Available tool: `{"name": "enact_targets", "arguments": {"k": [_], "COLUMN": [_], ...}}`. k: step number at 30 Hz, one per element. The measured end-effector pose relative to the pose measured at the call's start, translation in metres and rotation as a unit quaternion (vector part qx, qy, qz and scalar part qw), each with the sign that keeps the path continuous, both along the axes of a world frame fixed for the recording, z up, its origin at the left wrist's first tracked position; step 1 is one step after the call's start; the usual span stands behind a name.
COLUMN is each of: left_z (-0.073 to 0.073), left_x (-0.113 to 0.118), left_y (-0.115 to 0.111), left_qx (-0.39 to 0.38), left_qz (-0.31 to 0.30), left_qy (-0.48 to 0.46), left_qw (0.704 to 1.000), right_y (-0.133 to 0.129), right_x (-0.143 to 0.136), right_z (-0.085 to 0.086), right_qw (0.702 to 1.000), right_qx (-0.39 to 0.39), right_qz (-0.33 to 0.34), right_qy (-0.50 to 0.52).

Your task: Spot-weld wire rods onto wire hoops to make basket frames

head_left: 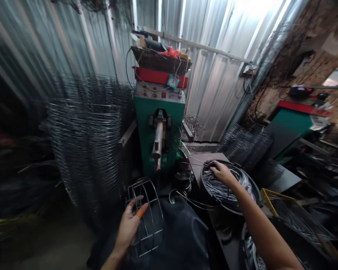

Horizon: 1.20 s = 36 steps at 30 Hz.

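Note:
My left hand [132, 219] grips a round wire frame [153, 236] low in the middle of the view, with an orange covering on one finger. Its fingers close round the frame's wires. Over the left rim of a round black tub [257, 195], my right hand [218, 170] has its fingers pinched on a thin metal wire [197, 161], which points up and left. Loose metal wires [222, 189] fill the tub below that hand. Between and beyond my hands stands a green machine [145, 131] with a metal electrode arm [158, 138].
Tall stacks of wire frames [84, 138] stand at the left. More stacked frames [245, 146] and a second green machine [291, 122] are at the right. A yellow crate [267, 202] holds metal pieces. Another tub [246, 243] sits under my right forearm.

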State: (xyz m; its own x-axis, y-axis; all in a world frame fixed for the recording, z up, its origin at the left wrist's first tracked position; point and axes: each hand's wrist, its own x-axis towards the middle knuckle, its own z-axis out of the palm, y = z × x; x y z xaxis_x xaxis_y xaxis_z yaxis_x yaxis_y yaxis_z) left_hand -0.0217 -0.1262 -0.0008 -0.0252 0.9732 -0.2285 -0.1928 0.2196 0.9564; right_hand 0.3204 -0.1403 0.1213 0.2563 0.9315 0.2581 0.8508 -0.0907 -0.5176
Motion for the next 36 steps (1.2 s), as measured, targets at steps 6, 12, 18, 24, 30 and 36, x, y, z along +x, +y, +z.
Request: {"name": "enact_targets", "arguments": {"k": [6,12,18,24,30,36], "left_z": [0.006,0.007,0.001,-0.001,-0.002,-0.006], "left_x": [-0.009,-0.012,-0.004,-0.001,-0.002,-0.001], "left_y": [0.029,0.059,0.073,0.084,0.093,0.104], "left_qx": [0.030,0.050,0.026,-0.013,-0.035,-0.026], "left_qz": [-0.028,-0.035,-0.066,-0.095,-0.092,-0.087], "left_qy": [0.026,0.022,0.030,0.010,-0.023,-0.037], "left_qw": [0.999,0.998,0.997,0.995,0.995,0.995], "right_y": [0.013,0.040,0.066,0.084,0.097,0.110], "right_x": [-0.030,-0.046,-0.067,-0.078,-0.072,-0.062], "right_z": [-0.013,-0.051,-0.099,-0.122,-0.130,-0.140], "right_qw": [0.990,0.976,0.963,0.966,0.964,0.963], "right_qx": [0.011,0.029,0.066,0.056,0.063,0.057], "right_qz": [0.108,0.126,0.141,0.160,0.181,0.187], "right_qy": [0.090,0.176,0.220,0.197,0.183,0.188]}}
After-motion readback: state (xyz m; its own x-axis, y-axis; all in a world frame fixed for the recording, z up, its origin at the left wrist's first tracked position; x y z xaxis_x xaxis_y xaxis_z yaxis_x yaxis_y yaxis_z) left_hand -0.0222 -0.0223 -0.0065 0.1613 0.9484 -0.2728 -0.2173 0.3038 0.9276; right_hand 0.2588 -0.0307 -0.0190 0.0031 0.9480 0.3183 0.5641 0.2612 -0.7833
